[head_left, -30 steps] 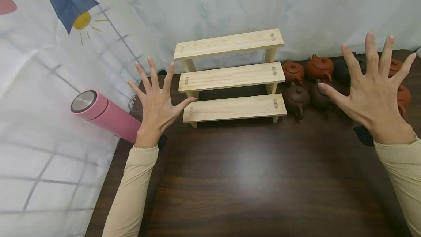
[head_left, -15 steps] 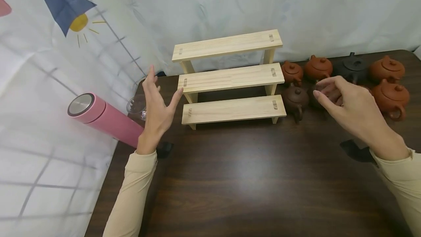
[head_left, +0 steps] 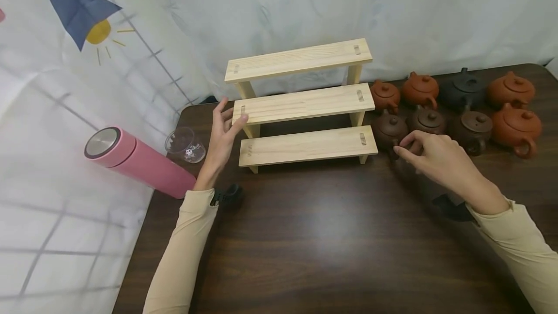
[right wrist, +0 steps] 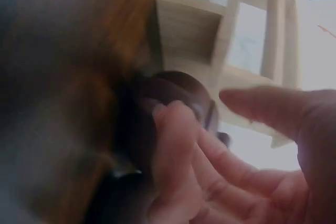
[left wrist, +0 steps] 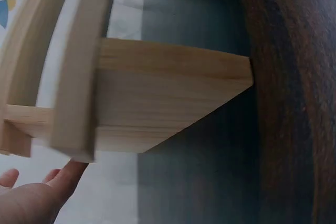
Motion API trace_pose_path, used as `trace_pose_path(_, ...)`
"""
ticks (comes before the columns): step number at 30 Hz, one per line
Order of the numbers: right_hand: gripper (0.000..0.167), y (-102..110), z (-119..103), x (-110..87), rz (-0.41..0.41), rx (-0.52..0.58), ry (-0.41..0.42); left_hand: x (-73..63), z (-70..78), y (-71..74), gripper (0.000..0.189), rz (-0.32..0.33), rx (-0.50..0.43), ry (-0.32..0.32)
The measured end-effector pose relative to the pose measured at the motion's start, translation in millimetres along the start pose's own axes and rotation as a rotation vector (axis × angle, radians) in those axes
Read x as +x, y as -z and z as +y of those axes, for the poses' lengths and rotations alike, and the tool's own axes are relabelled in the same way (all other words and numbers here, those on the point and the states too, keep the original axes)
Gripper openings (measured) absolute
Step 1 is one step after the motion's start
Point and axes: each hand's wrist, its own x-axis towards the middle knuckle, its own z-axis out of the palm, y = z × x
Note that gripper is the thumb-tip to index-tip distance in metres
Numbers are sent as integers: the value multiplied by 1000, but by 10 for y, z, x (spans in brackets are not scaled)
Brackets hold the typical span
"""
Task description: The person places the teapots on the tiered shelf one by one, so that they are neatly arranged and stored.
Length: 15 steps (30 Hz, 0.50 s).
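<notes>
In the head view, my left hand (head_left: 223,132) is at the left end of the middle board of a three-step wooden stand (head_left: 302,104), thumb over the board's corner. The left wrist view shows a fingertip right at the end of a board (left wrist: 73,145). My right hand (head_left: 440,161) has bent fingers beside the handle of a dark brown teapot (head_left: 389,127), right of the lowest step. Seen from the right wrist, that teapot (right wrist: 178,95) lies behind the index finger, with the thumb held apart from it; this view is blurred.
Several other teapots crowd the back right, including an orange one (head_left: 516,125) and a black one (head_left: 463,90). A pink thermos (head_left: 144,161) and a clear glass (head_left: 185,145) stand at left. White patterned cloth (head_left: 296,8) hangs behind the dark table (head_left: 331,246).
Both hands had spread fingers at first. The left has moved right to the stand's end; the right has come down and left to the dark brown teapot, its fingers now bent.
</notes>
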Motion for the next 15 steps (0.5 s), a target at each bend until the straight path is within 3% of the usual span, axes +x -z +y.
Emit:
trace_pose_path(7,34,-152,53,45,-69,145,-40,51,-76,-67,81,-32,4,20)
trace_pose_path(15,44,-245,105,55,-154,385,-101,92,-68,-81,77,-55,5,-37)
